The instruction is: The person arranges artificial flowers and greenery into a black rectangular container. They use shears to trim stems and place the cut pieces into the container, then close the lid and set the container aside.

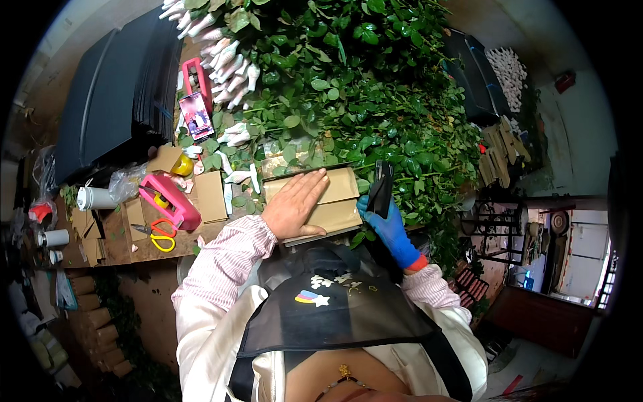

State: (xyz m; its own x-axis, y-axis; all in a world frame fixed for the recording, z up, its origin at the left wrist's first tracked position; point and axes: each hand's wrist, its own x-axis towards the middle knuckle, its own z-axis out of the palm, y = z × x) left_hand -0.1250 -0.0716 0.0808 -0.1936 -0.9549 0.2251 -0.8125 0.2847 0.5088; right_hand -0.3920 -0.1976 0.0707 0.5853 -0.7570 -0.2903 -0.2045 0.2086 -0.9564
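Observation:
My bare left hand lies flat, fingers stretched, on a brown cardboard piece with a fold across it. The cardboard sits at the table's near edge, right in front of my apron. My right hand, in a blue glove with a red cuff, grips a black stapler held upright just right of the cardboard. The fingers behind the stapler are partly hidden. A great heap of leafy green stems spreads beyond both hands.
Flower heads in white sleeves stick out at the heap's left. Nearer lie a pink tape dispenser, scissors with orange and yellow handles, a phone and a white lidded cup. Black sheets are stacked far left.

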